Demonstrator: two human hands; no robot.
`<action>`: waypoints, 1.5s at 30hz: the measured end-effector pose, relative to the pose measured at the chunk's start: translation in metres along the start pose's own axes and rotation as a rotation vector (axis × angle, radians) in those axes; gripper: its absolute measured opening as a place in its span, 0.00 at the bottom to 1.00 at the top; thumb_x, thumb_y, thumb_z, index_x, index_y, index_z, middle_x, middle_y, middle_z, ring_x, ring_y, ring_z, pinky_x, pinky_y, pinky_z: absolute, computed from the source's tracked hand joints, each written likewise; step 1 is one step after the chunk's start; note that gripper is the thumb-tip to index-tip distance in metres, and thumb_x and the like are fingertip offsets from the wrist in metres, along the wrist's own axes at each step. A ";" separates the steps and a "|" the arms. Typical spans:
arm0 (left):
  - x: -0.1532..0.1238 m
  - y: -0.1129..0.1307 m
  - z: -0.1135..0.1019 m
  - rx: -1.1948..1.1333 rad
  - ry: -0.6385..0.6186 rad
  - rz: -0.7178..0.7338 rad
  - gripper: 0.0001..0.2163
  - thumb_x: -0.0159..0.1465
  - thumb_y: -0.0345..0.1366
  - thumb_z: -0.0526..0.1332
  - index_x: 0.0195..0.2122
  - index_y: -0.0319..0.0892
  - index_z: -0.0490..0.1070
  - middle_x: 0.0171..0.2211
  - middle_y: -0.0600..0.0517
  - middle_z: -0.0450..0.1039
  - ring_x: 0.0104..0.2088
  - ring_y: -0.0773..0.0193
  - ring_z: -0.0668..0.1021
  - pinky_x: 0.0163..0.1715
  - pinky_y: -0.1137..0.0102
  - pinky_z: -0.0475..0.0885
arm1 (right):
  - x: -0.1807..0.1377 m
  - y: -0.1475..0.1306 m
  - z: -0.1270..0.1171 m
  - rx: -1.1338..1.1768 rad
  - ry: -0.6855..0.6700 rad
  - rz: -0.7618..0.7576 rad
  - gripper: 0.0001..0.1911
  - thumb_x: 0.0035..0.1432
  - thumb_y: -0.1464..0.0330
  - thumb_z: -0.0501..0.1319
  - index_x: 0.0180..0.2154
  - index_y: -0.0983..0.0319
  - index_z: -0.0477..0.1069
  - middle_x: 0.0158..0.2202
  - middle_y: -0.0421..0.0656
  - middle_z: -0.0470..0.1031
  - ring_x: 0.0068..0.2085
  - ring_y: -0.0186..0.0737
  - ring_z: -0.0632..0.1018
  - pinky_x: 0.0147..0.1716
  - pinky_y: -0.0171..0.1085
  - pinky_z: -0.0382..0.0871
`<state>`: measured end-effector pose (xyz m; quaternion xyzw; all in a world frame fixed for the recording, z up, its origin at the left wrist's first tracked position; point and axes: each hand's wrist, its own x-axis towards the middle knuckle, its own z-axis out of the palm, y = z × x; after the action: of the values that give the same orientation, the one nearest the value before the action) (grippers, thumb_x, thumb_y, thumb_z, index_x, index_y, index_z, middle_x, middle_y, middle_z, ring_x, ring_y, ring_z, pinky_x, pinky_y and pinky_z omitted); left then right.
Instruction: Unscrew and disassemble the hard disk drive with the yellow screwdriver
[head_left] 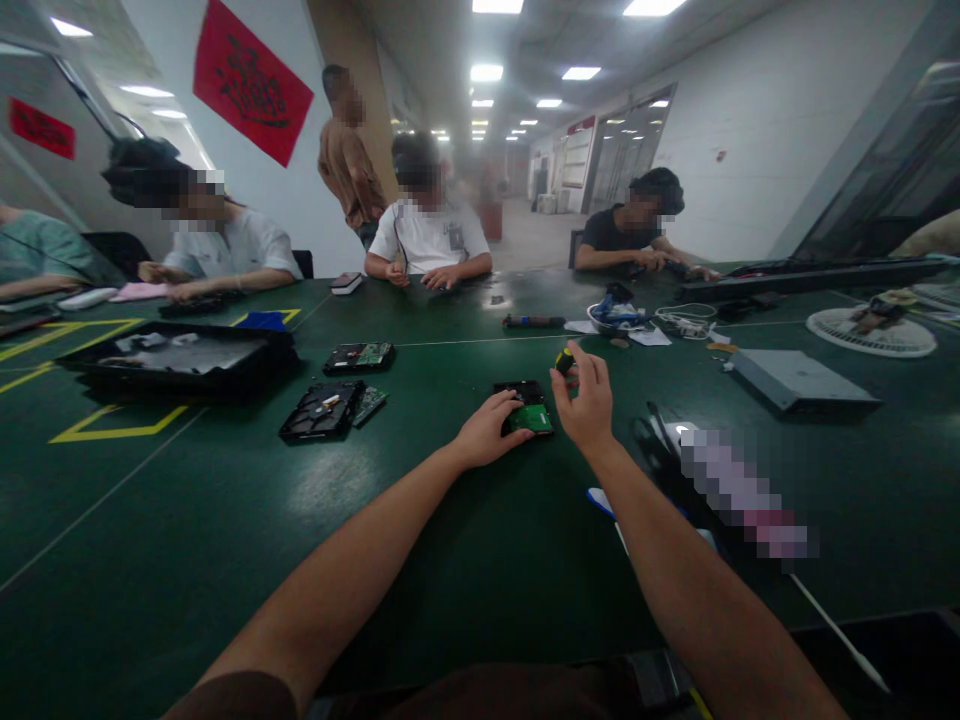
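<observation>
A hard drive with a green circuit board (534,419) lies on the dark green table in front of me. My left hand (489,432) grips it from the left, fingers over its far part and thumb along the near edge. Just right of the drive, my right hand (589,402) is raised with its fingers closed around a yellow-and-black screwdriver (564,360). Only the handle's end shows; the shaft and tip cannot be made out. To the left lie another hard drive (358,357), a black drive housing (319,410) and a loose circuit board (370,405).
A large black tray (180,365) stands at the left. On the right are a grey metal box (804,382), a bowl of blue items (619,312), a white fan grille (870,330) and a blurred-out object (742,490). Several people sit across the table.
</observation>
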<state>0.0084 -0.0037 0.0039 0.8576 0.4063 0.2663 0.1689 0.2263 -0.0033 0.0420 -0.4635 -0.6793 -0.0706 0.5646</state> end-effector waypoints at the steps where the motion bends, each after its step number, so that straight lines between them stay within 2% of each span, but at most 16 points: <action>1: 0.000 0.000 0.000 -0.003 0.002 0.001 0.30 0.66 0.54 0.65 0.64 0.42 0.68 0.70 0.40 0.62 0.71 0.47 0.63 0.70 0.52 0.61 | 0.000 0.000 0.000 -0.003 -0.002 -0.004 0.30 0.70 0.64 0.58 0.70 0.55 0.59 0.55 0.52 0.69 0.42 0.43 0.79 0.43 0.46 0.81; 4: 0.000 0.001 -0.001 -0.009 0.004 0.006 0.30 0.66 0.53 0.65 0.64 0.42 0.68 0.69 0.40 0.62 0.71 0.48 0.64 0.70 0.53 0.61 | 0.000 0.000 0.001 0.000 -0.006 0.000 0.29 0.71 0.65 0.56 0.71 0.55 0.57 0.55 0.52 0.69 0.43 0.44 0.79 0.44 0.46 0.81; 9: 0.000 0.001 -0.001 -0.008 0.009 0.010 0.30 0.66 0.53 0.65 0.64 0.41 0.68 0.69 0.39 0.62 0.71 0.48 0.63 0.70 0.53 0.60 | 0.001 -0.001 -0.001 -0.002 -0.001 0.013 0.27 0.69 0.62 0.59 0.67 0.55 0.63 0.54 0.52 0.69 0.40 0.43 0.79 0.41 0.47 0.81; 14: 0.000 0.001 -0.001 -0.005 0.002 -0.005 0.30 0.66 0.53 0.66 0.64 0.43 0.68 0.70 0.40 0.61 0.71 0.47 0.63 0.70 0.52 0.61 | 0.001 -0.002 -0.001 -0.008 -0.016 0.002 0.28 0.71 0.63 0.56 0.69 0.56 0.59 0.56 0.53 0.71 0.46 0.47 0.80 0.45 0.49 0.81; 20: 0.000 0.001 -0.001 -0.007 -0.002 -0.003 0.30 0.66 0.53 0.65 0.64 0.42 0.68 0.70 0.39 0.61 0.71 0.47 0.63 0.70 0.51 0.60 | 0.001 -0.003 -0.001 0.020 0.005 0.023 0.26 0.69 0.62 0.59 0.65 0.58 0.63 0.56 0.54 0.69 0.38 0.41 0.80 0.38 0.45 0.82; 25: 0.000 0.002 -0.002 -0.012 -0.003 -0.013 0.30 0.66 0.53 0.66 0.64 0.42 0.68 0.70 0.40 0.61 0.71 0.47 0.63 0.70 0.52 0.60 | 0.002 -0.003 -0.002 0.021 0.008 0.024 0.26 0.70 0.64 0.56 0.67 0.59 0.61 0.56 0.55 0.70 0.43 0.45 0.80 0.41 0.47 0.82; 30: -0.001 0.002 -0.002 -0.005 0.002 0.002 0.30 0.66 0.53 0.65 0.64 0.41 0.68 0.70 0.39 0.61 0.71 0.47 0.63 0.70 0.52 0.61 | 0.001 -0.001 -0.001 0.007 0.018 0.023 0.25 0.69 0.63 0.59 0.65 0.56 0.64 0.56 0.52 0.67 0.39 0.41 0.79 0.39 0.45 0.82; 35: -0.001 0.002 -0.001 0.002 0.009 0.016 0.30 0.67 0.53 0.65 0.64 0.41 0.68 0.70 0.39 0.61 0.71 0.47 0.63 0.70 0.52 0.61 | 0.000 0.002 0.000 0.028 0.007 0.003 0.27 0.70 0.65 0.57 0.68 0.56 0.60 0.58 0.54 0.67 0.45 0.46 0.79 0.43 0.48 0.82; 41: -0.001 0.002 -0.002 0.006 -0.002 0.006 0.30 0.67 0.54 0.64 0.64 0.41 0.68 0.70 0.38 0.61 0.71 0.47 0.63 0.70 0.52 0.61 | 0.000 0.001 0.000 0.026 0.013 0.031 0.27 0.68 0.63 0.60 0.66 0.59 0.62 0.56 0.55 0.68 0.40 0.44 0.80 0.41 0.48 0.82; 45: 0.000 0.001 -0.002 0.009 -0.005 0.001 0.30 0.66 0.54 0.65 0.64 0.41 0.68 0.70 0.39 0.61 0.71 0.47 0.63 0.70 0.52 0.61 | -0.001 0.005 0.002 0.021 -0.024 0.029 0.28 0.70 0.64 0.55 0.69 0.59 0.57 0.60 0.56 0.70 0.46 0.48 0.80 0.46 0.51 0.80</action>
<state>0.0081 -0.0047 0.0059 0.8593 0.4064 0.2624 0.1660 0.2278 0.0002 0.0385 -0.4680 -0.6798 -0.0499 0.5624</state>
